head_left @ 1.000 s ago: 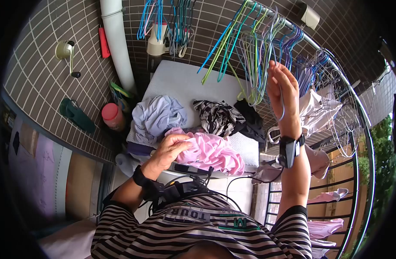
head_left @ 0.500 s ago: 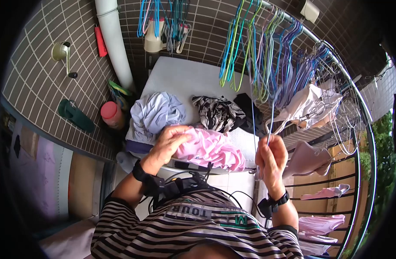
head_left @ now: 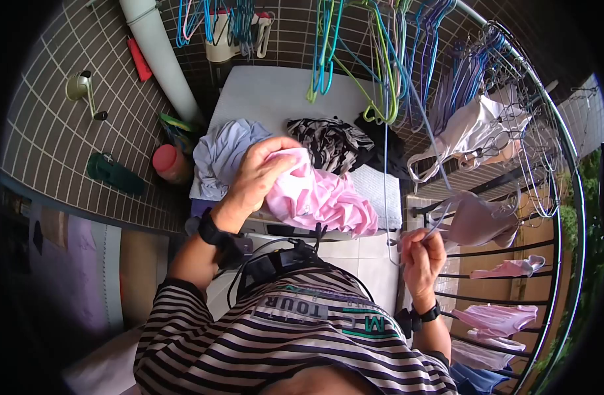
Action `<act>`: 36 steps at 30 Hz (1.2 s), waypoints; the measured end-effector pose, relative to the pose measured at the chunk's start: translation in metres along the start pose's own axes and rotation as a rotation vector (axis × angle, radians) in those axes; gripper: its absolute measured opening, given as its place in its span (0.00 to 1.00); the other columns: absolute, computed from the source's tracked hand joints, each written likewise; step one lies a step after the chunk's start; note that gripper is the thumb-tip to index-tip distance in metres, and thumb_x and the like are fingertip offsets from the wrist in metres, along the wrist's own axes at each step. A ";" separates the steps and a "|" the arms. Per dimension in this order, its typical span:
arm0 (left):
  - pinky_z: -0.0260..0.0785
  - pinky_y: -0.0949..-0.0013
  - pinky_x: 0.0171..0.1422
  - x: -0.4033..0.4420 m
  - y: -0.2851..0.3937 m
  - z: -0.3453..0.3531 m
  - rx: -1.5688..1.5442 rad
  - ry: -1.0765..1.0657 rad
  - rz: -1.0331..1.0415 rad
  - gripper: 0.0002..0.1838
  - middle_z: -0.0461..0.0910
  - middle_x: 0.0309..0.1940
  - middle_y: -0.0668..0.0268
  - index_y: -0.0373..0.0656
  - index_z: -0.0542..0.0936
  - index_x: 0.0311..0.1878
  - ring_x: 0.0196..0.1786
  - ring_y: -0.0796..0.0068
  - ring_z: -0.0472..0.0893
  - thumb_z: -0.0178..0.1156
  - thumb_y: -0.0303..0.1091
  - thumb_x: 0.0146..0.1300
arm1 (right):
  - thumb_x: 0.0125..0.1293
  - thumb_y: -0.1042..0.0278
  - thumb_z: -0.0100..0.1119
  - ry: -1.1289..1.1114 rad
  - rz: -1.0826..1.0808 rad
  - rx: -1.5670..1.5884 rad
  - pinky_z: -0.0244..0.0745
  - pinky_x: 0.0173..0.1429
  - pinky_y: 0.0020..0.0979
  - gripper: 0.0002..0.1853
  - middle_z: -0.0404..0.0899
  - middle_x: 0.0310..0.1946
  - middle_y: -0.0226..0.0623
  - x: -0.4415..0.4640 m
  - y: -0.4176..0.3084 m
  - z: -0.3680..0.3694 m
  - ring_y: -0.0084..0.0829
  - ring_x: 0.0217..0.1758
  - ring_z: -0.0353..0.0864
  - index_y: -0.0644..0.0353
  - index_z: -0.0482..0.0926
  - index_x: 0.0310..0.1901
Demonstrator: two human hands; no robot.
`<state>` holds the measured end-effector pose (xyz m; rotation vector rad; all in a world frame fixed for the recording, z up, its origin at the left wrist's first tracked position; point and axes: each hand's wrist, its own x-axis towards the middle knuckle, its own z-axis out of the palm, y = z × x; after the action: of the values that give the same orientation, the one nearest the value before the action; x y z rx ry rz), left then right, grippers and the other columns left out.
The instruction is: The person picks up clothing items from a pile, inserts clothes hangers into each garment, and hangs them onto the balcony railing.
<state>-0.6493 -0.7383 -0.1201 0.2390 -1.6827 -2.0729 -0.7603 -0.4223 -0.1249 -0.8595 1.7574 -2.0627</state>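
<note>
The crumpled pink garment (head_left: 328,201) is gripped at its left end by my left hand (head_left: 257,176), fingers closed over the fabric. Most of it lies along the near edge of the surface with the grey cover. Over on the right, my right hand (head_left: 422,263) is closed around the lower end of a thin blue-grey clothes hanger (head_left: 385,178). The hanger's wires run upward from my fingers toward the other hangers on the rail. A bunched light-blue garment (head_left: 224,155) sits just behind my left hand, and a black-and-white patterned garment (head_left: 331,141) lies behind the pink one.
Many coloured hangers (head_left: 440,33) hang from the curved rail (head_left: 496,36) above. White and beige bras (head_left: 476,128) hang at right, beside black railings (head_left: 513,249) with pink laundry. On the left are a tiled wall, a white pipe (head_left: 160,59) and a pink-lidded container (head_left: 169,161).
My left hand has lifted the left end of the pink garment slightly. My right hand has drawn the hanger lower, toward my body. The camera view has shifted a little.
</note>
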 end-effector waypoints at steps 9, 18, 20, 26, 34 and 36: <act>0.63 0.83 0.40 0.065 0.028 0.054 0.277 -0.120 0.317 0.27 0.74 0.37 0.72 0.40 0.67 0.65 0.36 0.90 0.68 0.59 0.23 0.62 | 0.71 0.77 0.44 0.002 -0.030 0.081 0.55 0.24 0.17 0.05 0.72 0.24 0.30 0.028 -0.044 0.020 0.14 0.19 0.61 0.64 0.71 0.43; 0.66 0.74 0.27 0.141 0.019 0.090 0.651 0.153 0.738 0.19 0.80 0.22 0.65 0.41 0.80 0.47 0.24 0.80 0.77 0.70 0.42 0.57 | 0.73 0.77 0.42 -0.123 0.022 0.103 0.56 0.25 0.15 0.07 0.74 0.27 0.31 0.028 -0.053 0.030 0.13 0.21 0.62 0.62 0.71 0.47; 0.67 0.74 0.28 0.150 0.017 0.095 0.611 0.138 0.741 0.18 0.81 0.23 0.65 0.41 0.81 0.43 0.24 0.80 0.78 0.71 0.42 0.55 | 0.73 0.77 0.42 -0.157 0.019 0.108 0.57 0.26 0.15 0.07 0.74 0.28 0.32 0.026 -0.053 0.030 0.13 0.22 0.62 0.62 0.71 0.47; 0.71 0.68 0.28 0.138 0.033 0.108 0.868 0.236 0.784 0.17 0.80 0.20 0.61 0.40 0.80 0.32 0.23 0.67 0.81 0.67 0.46 0.58 | 0.73 0.77 0.43 -0.150 0.070 0.114 0.58 0.26 0.15 0.06 0.74 0.29 0.31 0.025 -0.057 0.032 0.14 0.22 0.63 0.64 0.71 0.47; 0.70 0.61 0.25 0.132 0.035 0.105 1.155 0.440 0.885 0.13 0.78 0.18 0.62 0.43 0.73 0.28 0.21 0.59 0.80 0.64 0.41 0.59 | 0.74 0.77 0.42 -0.172 0.069 0.120 0.57 0.26 0.15 0.07 0.74 0.29 0.31 0.025 -0.058 0.033 0.13 0.23 0.61 0.63 0.71 0.47; 0.71 0.60 0.25 0.128 0.041 0.104 1.181 0.480 0.895 0.11 0.78 0.18 0.61 0.44 0.73 0.29 0.21 0.57 0.79 0.64 0.38 0.57 | 0.74 0.77 0.42 -0.167 0.072 0.127 0.56 0.26 0.15 0.07 0.73 0.29 0.31 0.025 -0.057 0.034 0.12 0.23 0.61 0.63 0.70 0.47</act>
<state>-0.7952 -0.7100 -0.0373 0.2357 -1.9427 -0.2352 -0.7503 -0.4517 -0.0606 -0.8892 1.5312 -1.9714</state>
